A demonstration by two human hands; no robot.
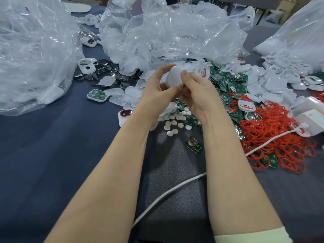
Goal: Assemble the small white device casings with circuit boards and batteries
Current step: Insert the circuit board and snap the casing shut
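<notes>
Both hands hold 1 white casing (175, 76) up above the table (43, 146), mid-scene, in front of the centre plastic bag (166, 32). Left hand (156, 92) grips it from the left, fingers curled round the edge. Right hand (198, 95) pinches it from the right w/ thumb on the near face. Casing shows only its smooth rounded back; can't tell what's inside.

Other stuff on table:
- coin batteries (108, 71), dark pile, far left of hands
- open casing w/ hole (86, 65) at far-left edge of that pile
- casing w/ green board (97, 95), flat, near side of the batteries
- clear covers (126, 95), scattered betw. batteries and hands
- finished unit w/ red rim (125, 115), just left of left wrist
- white round discs (175, 120), under the wrists
- single board w/ battery (193, 144), near side, betw. forearms
- circuit boards (233, 85), green heap right of hands
- red rings (273, 137), big tangle on the right, touching the boards
- white cable (175, 188), runs from near-centre out to white boxes (312, 118) at right edge
- more plastic bags: left (31, 50), far right (301, 32)

Pale sleeve (250, 235) on right arm.
</notes>
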